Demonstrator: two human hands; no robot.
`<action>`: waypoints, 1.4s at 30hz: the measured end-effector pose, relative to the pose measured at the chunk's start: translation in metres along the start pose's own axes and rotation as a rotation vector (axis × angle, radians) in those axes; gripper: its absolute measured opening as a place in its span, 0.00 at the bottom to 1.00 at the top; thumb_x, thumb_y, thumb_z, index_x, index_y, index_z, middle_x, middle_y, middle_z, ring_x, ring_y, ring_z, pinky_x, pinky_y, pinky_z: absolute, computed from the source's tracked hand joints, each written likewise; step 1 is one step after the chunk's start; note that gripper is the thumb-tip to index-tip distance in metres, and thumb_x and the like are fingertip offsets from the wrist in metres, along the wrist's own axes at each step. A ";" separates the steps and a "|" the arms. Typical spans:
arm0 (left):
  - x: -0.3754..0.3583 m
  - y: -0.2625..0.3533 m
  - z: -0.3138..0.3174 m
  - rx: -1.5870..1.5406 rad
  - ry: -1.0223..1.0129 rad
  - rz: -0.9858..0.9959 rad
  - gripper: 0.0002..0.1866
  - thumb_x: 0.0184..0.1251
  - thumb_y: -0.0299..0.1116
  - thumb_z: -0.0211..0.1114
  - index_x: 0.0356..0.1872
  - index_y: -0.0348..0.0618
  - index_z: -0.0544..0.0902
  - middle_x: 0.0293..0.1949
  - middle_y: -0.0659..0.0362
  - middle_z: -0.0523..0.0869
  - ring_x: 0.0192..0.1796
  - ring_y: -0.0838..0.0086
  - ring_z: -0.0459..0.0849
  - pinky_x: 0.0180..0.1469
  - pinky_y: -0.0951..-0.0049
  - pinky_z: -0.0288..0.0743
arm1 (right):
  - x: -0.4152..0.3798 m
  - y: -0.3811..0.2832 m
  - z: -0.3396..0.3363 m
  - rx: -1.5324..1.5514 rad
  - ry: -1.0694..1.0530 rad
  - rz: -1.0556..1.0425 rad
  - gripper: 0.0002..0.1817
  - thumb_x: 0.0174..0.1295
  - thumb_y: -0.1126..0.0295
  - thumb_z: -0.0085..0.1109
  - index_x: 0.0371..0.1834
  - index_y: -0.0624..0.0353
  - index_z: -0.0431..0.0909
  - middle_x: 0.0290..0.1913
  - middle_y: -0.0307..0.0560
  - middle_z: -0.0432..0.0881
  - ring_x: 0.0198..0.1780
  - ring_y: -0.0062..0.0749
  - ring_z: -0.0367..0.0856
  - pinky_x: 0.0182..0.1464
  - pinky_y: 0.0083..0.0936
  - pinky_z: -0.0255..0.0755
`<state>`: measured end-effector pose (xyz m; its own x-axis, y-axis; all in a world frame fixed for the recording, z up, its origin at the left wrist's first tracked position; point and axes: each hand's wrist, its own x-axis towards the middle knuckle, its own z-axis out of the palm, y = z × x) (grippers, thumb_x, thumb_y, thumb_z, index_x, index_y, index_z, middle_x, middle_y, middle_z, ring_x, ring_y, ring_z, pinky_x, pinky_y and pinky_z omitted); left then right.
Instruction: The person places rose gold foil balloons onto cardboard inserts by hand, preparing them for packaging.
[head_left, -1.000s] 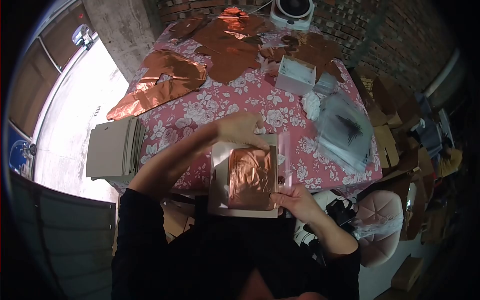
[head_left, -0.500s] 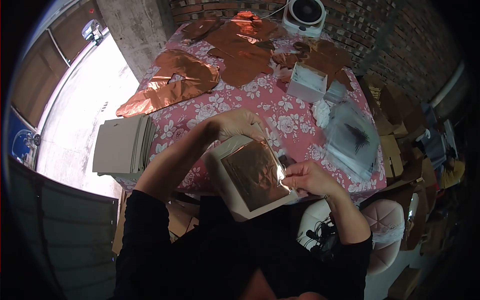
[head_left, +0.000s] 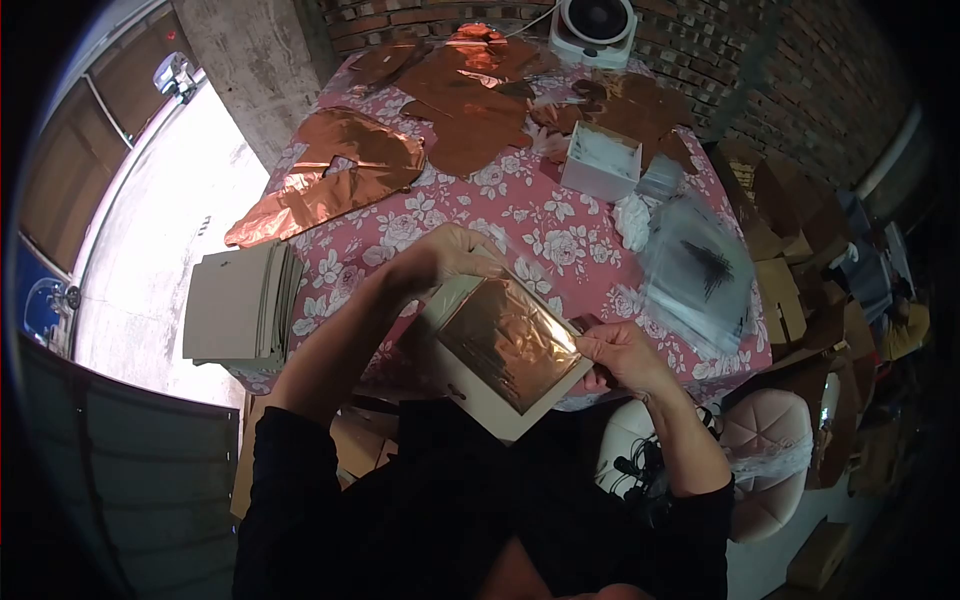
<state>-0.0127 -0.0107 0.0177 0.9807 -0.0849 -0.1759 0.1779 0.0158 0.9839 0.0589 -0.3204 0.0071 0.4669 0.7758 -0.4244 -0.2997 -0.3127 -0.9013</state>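
Observation:
A beige cardboard panel (head_left: 487,418) with a shiny copper-coloured foil rectangle (head_left: 512,342) on its face is held tilted in front of my body, at the table's near edge. My left hand (head_left: 455,255) grips its far left edge, fingers curled over the rim. At the right corner, my right hand (head_left: 622,358) has thumb and fingers closed on the edge, beside a bright glint on the foil. Wrinkles cross the foil, and dark streaks show along its left side. The panel's underside is hidden.
Left stands a stack of cardboard sheets (head_left: 235,305). Cut copper foil sheets (head_left: 350,160) lie across the flowered tablecloth (head_left: 480,215). Toward the right are a white box (head_left: 600,165) and clear plastic sleeves (head_left: 697,270). A fan (head_left: 595,25) stands at the back, a padded stool (head_left: 765,440) near right.
The panel has turned and tilted slightly, so its foil catches more light. Both hands stay on it, with my right hand shifted a little to the right. The whole view has shifted slightly.

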 end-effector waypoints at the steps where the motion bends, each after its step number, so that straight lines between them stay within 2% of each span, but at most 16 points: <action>1: -0.001 -0.001 0.001 -0.020 -0.002 0.034 0.09 0.63 0.23 0.65 0.42 0.29 0.83 0.39 0.52 0.88 0.38 0.73 0.87 0.44 0.77 0.79 | -0.001 -0.003 0.001 -0.083 0.059 -0.018 0.13 0.68 0.62 0.58 0.34 0.62 0.82 0.23 0.41 0.83 0.21 0.20 0.81 0.20 0.15 0.70; 3: -0.005 0.004 0.006 -0.078 0.014 0.033 0.09 0.64 0.23 0.64 0.43 0.29 0.83 0.39 0.52 0.88 0.37 0.74 0.86 0.44 0.78 0.79 | 0.001 -0.006 0.000 -0.168 0.117 -0.039 0.12 0.68 0.64 0.59 0.36 0.62 0.82 0.23 0.42 0.83 0.22 0.23 0.82 0.22 0.19 0.72; 5: -0.010 0.012 0.015 -0.138 0.025 0.030 0.09 0.64 0.22 0.64 0.43 0.29 0.83 0.38 0.52 0.88 0.37 0.74 0.86 0.43 0.79 0.79 | 0.008 -0.006 -0.003 -0.907 0.672 -0.623 0.09 0.66 0.67 0.59 0.39 0.63 0.81 0.21 0.45 0.82 0.22 0.36 0.83 0.24 0.28 0.72; 6: -0.013 0.016 0.021 -0.143 0.045 0.012 0.09 0.65 0.22 0.63 0.44 0.29 0.82 0.38 0.52 0.88 0.37 0.75 0.86 0.43 0.80 0.79 | 0.007 -0.014 0.003 -0.928 0.794 -0.681 0.09 0.61 0.73 0.62 0.42 0.65 0.80 0.26 0.51 0.82 0.29 0.47 0.82 0.32 0.35 0.73; 7: -0.013 0.019 0.027 -0.148 0.064 -0.005 0.10 0.65 0.22 0.63 0.45 0.29 0.82 0.38 0.52 0.87 0.37 0.75 0.86 0.43 0.80 0.79 | 0.009 -0.023 0.007 -0.928 0.796 -0.680 0.09 0.61 0.73 0.62 0.42 0.65 0.80 0.26 0.51 0.82 0.29 0.47 0.82 0.32 0.35 0.73; 9: -0.010 0.022 0.040 -0.076 0.084 0.012 0.11 0.65 0.22 0.63 0.46 0.29 0.82 0.37 0.53 0.87 0.37 0.76 0.85 0.42 0.80 0.79 | 0.014 -0.039 0.014 -1.086 0.738 -1.104 0.10 0.56 0.77 0.63 0.41 0.63 0.80 0.32 0.52 0.81 0.35 0.48 0.79 0.38 0.35 0.72; 10: -0.007 0.022 0.046 -0.004 0.106 0.030 0.11 0.65 0.22 0.63 0.47 0.29 0.81 0.37 0.55 0.87 0.37 0.77 0.85 0.42 0.79 0.79 | 0.015 -0.044 0.025 -1.073 0.708 -1.094 0.12 0.51 0.81 0.64 0.40 0.63 0.80 0.37 0.53 0.80 0.40 0.47 0.76 0.43 0.37 0.71; 13: 0.000 0.022 0.059 0.133 0.049 0.153 0.11 0.64 0.20 0.62 0.47 0.29 0.81 0.37 0.57 0.87 0.38 0.80 0.84 0.42 0.80 0.78 | 0.023 -0.061 0.047 -1.167 0.669 -1.178 0.11 0.50 0.80 0.64 0.39 0.64 0.80 0.35 0.52 0.80 0.38 0.47 0.76 0.42 0.37 0.71; 14: -0.005 0.031 0.065 0.211 0.050 0.078 0.12 0.64 0.19 0.61 0.48 0.29 0.81 0.37 0.58 0.86 0.39 0.82 0.82 0.43 0.81 0.76 | 0.024 -0.065 0.051 -1.211 0.664 -1.153 0.09 0.51 0.79 0.64 0.37 0.64 0.80 0.34 0.51 0.79 0.37 0.47 0.75 0.42 0.38 0.70; 20: 0.000 0.024 0.068 0.302 -0.011 0.175 0.12 0.63 0.20 0.62 0.47 0.30 0.82 0.37 0.62 0.86 0.40 0.86 0.78 0.43 0.82 0.74 | 0.019 -0.074 0.050 -1.270 0.617 -1.048 0.08 0.50 0.79 0.62 0.35 0.65 0.79 0.31 0.53 0.77 0.36 0.49 0.74 0.41 0.40 0.70; 29: -0.010 0.041 0.079 0.420 0.006 0.146 0.12 0.64 0.20 0.61 0.47 0.28 0.81 0.32 0.61 0.85 0.37 0.86 0.78 0.40 0.81 0.74 | 0.022 -0.078 0.044 -1.187 0.564 -1.057 0.06 0.48 0.82 0.60 0.29 0.65 0.74 0.29 0.55 0.75 0.36 0.51 0.74 0.39 0.42 0.70; 33: -0.012 0.037 0.077 0.252 -0.010 0.120 0.12 0.63 0.22 0.63 0.46 0.28 0.82 0.33 0.59 0.86 0.37 0.83 0.80 0.40 0.80 0.75 | 0.030 -0.073 0.042 -1.088 0.600 -1.052 0.07 0.47 0.83 0.59 0.29 0.65 0.73 0.29 0.55 0.75 0.36 0.52 0.74 0.38 0.43 0.70; 36: -0.015 0.034 0.072 0.141 -0.011 0.100 0.12 0.64 0.24 0.64 0.46 0.28 0.82 0.35 0.57 0.87 0.38 0.80 0.83 0.40 0.78 0.77 | 0.037 -0.069 0.029 -1.103 0.668 -1.035 0.04 0.53 0.81 0.57 0.31 0.65 0.74 0.32 0.56 0.77 0.36 0.50 0.76 0.40 0.40 0.71; 38: -0.024 0.034 0.060 0.334 0.095 0.255 0.12 0.64 0.24 0.65 0.47 0.28 0.82 0.38 0.54 0.87 0.39 0.77 0.84 0.42 0.77 0.78 | 0.044 -0.067 0.003 -0.819 0.833 -0.792 0.02 0.60 0.77 0.55 0.32 0.64 0.75 0.36 0.54 0.81 0.37 0.45 0.79 0.41 0.36 0.73; 40: -0.032 0.027 0.050 0.226 0.168 0.219 0.12 0.64 0.24 0.65 0.47 0.29 0.82 0.39 0.54 0.87 0.39 0.76 0.85 0.43 0.76 0.79 | 0.045 -0.067 -0.027 0.067 0.542 -0.757 0.05 0.66 0.72 0.52 0.35 0.62 0.75 0.41 0.50 0.83 0.37 0.38 0.81 0.39 0.31 0.73; 42: -0.044 0.025 0.043 -0.013 0.255 0.184 0.13 0.62 0.24 0.66 0.46 0.30 0.83 0.39 0.55 0.87 0.40 0.75 0.85 0.43 0.76 0.79 | 0.025 -0.080 -0.035 0.858 0.486 -0.595 0.04 0.67 0.73 0.51 0.36 0.60 0.74 0.33 0.41 0.79 0.31 0.27 0.75 0.31 0.23 0.70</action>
<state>-0.0550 -0.0497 0.0509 0.9849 0.1732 0.0013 -0.0049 0.0202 0.9998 0.1234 -0.2950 0.0661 0.9398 0.3242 -0.1083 -0.3050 0.6527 -0.6935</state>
